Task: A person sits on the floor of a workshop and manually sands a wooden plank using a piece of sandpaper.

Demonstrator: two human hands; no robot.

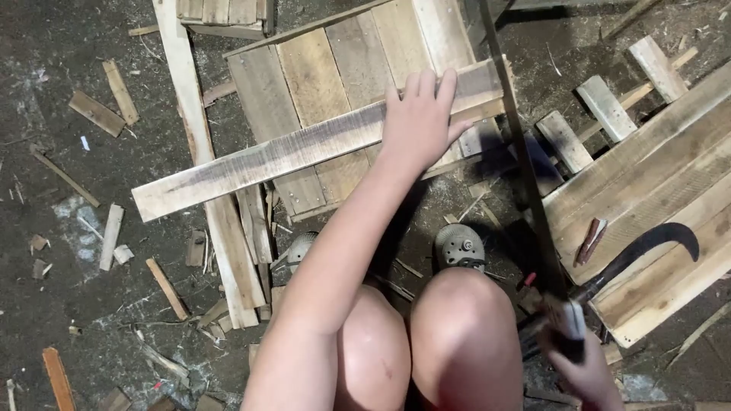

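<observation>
- The plank (304, 148) is a long, narrow board of pale, weathered wood with grey streaks and saw marks along its face; it lies slantwise across a pallet panel (335, 84), its left end lower than its right.
- The left hand (421, 118) lies flat and released on the plank near its right end, fingers spread, pressing down.
- The right hand (582, 365), below and right of the plank, is clenched round the handle of a saw (525, 160), whose one long dark blade runs up to the plank's right end.
- One curved sickle (647, 247) rests on a second wooden panel (655, 175) right of the plank.
- Two bare knees show below the plank, and two grey clogs (459, 246) stand on the dirt floor (46, 152).
- Three short wood blocks (605, 106) lie to the right of the plank; small offcuts are scattered to its left.
</observation>
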